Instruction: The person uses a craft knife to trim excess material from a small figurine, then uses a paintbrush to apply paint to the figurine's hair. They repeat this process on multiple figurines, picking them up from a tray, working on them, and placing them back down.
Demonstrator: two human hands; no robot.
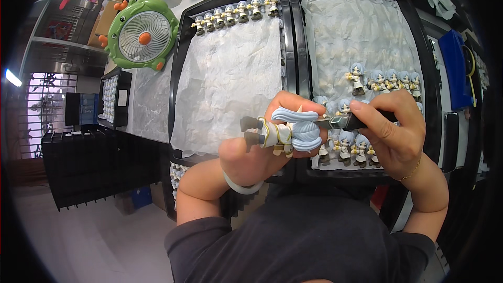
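My left hand (243,160) is closed around a small figurine (305,139) with pale blue hair, a white outfit with gold trim and dark boots. The figurine lies sideways, its head to the right and its boots to the left. In my right hand (401,136) is a craft knife (338,121) with a dark handle and a metal front end. The knife's tip meets the top of the figurine's hair; whether it cuts in, I cannot tell. Below the hands, several matching figurines (360,149) stand in the right black tray (299,36), partly hidden by my fingers.
A left black tray (177,81) holds crumpled white paper (230,73) with a row of figurines (229,15) along its far edge. White paper (361,31) also lines the right tray. A green fan (144,34) stands at the far left, a blue bin (455,68) at the right.
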